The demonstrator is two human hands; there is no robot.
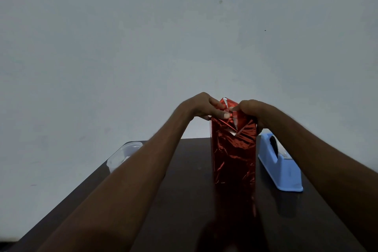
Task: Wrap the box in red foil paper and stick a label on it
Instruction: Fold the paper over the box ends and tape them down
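Both arms reach straight forward over the dark table (184,170). The box (234,155) stands upright mid-table, wrapped in red foil (229,108) bunched loose at its top. The left hand (201,107) pinches that foil, thumb in front. The right hand (252,111) curls round the top edge, fingertips hidden. The right forearm partly covers a blue tape dispenser (281,168); the left covers a clear container (124,154).

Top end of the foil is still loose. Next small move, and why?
Probably press the raised flap down flat: both hands, left hand and right hand, pinch the red foil at the upright box's top, and the tape dispenser stands close by.
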